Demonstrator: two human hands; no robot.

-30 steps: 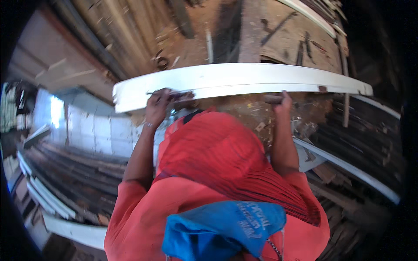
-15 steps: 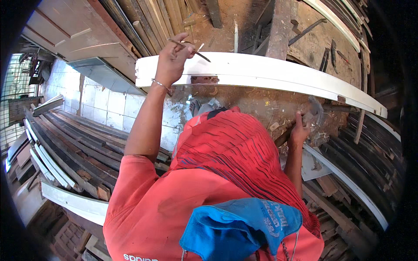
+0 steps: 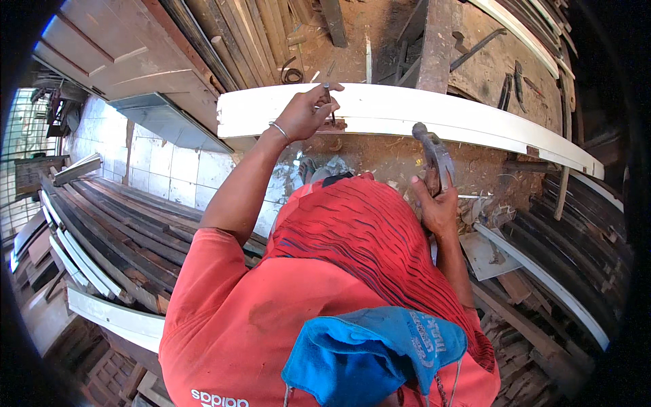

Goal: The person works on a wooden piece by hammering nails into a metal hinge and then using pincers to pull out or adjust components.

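A long white-painted wooden piece [image 3: 447, 112] lies across in front of me, with a dark brown recess [image 3: 340, 125] cut into its near edge. My left hand [image 3: 306, 115] is closed round a slim metal chisel [image 3: 333, 117], held nearly upright with its lower end at the recess; the exact contact is too small to make out. In my right hand [image 3: 442, 210] is a claw hammer [image 3: 438, 159], raised over the near side of the white piece, right of the chisel. My fingers cover most of its handle.
Dark planks [image 3: 135, 230] are stacked at the left, more timber [image 3: 569, 237] at the right. A panelled door [image 3: 102, 47] leans at the far left. Pliers [image 3: 506, 91] and other hand tools lie on a wooden board [image 3: 481, 71] beyond the white piece. A coiled dark strip [image 3: 292, 73] lies behind it.
My left hand has moved right and down, turning the chisel from slanted above the surface to upright at the recess. My right hand has brought the hammer left and up.
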